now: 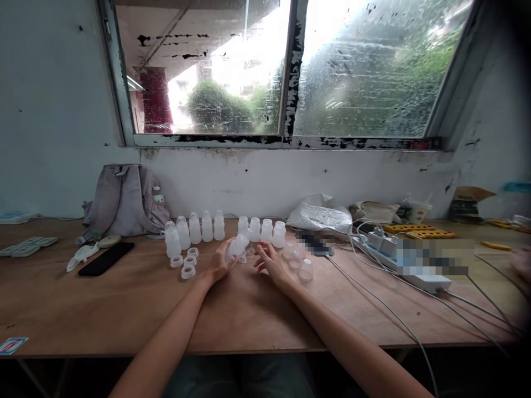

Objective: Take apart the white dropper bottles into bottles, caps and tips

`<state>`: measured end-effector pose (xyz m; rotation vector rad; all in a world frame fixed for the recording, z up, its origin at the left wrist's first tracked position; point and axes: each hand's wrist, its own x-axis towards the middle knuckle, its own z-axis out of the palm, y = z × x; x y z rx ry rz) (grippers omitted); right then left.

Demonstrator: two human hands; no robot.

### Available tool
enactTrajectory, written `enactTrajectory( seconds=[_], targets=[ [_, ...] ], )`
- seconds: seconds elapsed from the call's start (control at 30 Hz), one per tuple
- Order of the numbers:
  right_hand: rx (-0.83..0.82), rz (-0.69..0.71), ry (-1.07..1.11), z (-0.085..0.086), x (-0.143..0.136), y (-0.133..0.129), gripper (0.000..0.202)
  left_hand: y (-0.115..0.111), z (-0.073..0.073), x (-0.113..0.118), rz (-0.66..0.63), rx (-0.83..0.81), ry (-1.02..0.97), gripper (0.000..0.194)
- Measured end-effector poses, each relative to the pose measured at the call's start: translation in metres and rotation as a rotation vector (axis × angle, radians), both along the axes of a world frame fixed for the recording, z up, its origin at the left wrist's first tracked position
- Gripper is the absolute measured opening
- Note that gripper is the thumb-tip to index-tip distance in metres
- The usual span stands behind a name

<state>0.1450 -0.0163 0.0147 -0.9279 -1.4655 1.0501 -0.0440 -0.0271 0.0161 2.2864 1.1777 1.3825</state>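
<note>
My left hand (223, 261) is wrapped round a frosted white bottle (236, 248), which is tilted with its neck toward the upper right. Just right of it, my right hand (269, 261) has its fingers apart and holds nothing. Small clear pieces (242, 258) lie on the table between the two hands. Behind them is a row of open-necked bottles (266, 229). Several capped bottles (207, 226) stand to the left, with white rings (188, 271) in front. Clear domed caps (306, 269) lie to the right of my right hand.
A grey backpack (124, 202) and a black phone (107, 259) are on the left. To the right are a plastic bag (319, 214), a white power strip (427, 281) and loose cables. At the far right edge a person's blurred hand (521, 265) shows.
</note>
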Motion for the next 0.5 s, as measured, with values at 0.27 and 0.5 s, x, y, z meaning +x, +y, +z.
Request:
enactTrajectory(
  seconds=[0.27,0.5],
  targets=[
    [0.015,-0.024,-0.124,-0.019,-0.001,0.012,0.027,0.033,-0.019,-0.019,0.347,-0.123,-0.353,0.044],
    [-0.097,-0.013,-0.049,-0.023,0.0,0.018,0.021,0.054,-0.035,-0.032,0.332,-0.223,-0.318,0.042]
  ],
)
